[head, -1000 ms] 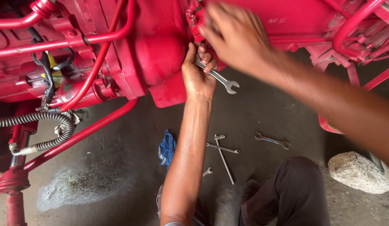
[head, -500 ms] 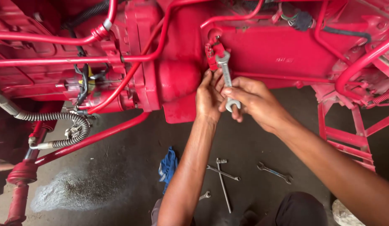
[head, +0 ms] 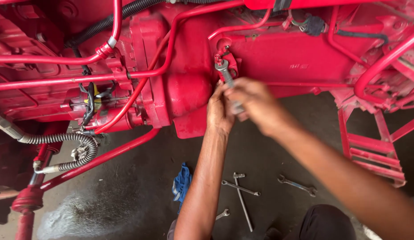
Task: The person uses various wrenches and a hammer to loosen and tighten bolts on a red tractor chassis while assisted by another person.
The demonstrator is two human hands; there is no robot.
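right hand (head: 251,103) blurred, wrench (head: 225,75) shaft hidden

red pipes (head: 171,40) crowding the housing (head: 189,95), open floor (head: 269,151) beneath

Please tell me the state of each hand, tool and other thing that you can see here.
Left hand: raised to the wrench, touching it.
Right hand: closed on the wrench.
Wrench: head set on a red fitting.
Spare wrenches: lying loose on the floor.
Blue rag: crumpled on the floor.
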